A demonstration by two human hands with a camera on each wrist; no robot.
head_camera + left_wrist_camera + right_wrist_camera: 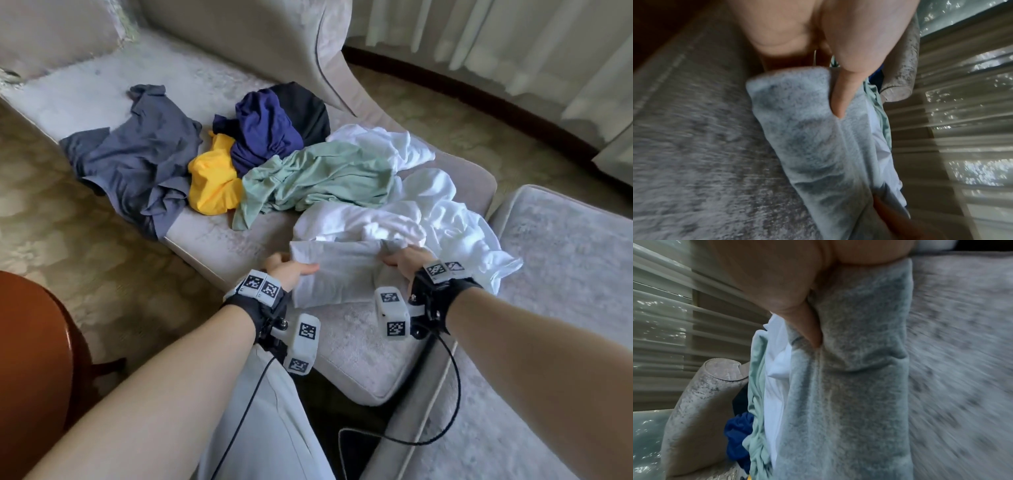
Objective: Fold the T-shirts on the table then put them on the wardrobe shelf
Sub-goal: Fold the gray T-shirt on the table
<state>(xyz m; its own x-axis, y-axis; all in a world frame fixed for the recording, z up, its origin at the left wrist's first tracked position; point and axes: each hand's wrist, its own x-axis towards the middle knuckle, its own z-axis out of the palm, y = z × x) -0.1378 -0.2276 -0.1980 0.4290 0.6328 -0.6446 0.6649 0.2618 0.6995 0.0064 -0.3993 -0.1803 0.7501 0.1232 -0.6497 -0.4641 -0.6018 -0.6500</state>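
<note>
A white T-shirt is held stretched between both hands just above the pale chaise seat. My left hand pinches its left edge, thumb on top. My right hand grips the right edge, thumb pressed into the cloth. The shirt's thin fabric shows the seat's pattern through it. Behind lies more crumpled white cloth, a mint-green T-shirt, a yellow one, a navy one, a black one and a slate-blue one.
The chaise backrest rises at the far side. A second pale cushion lies to the right. A reddish-brown wooden piece stands at the lower left. Sheer curtains hang at the back right. Patterned carpet surrounds the seat.
</note>
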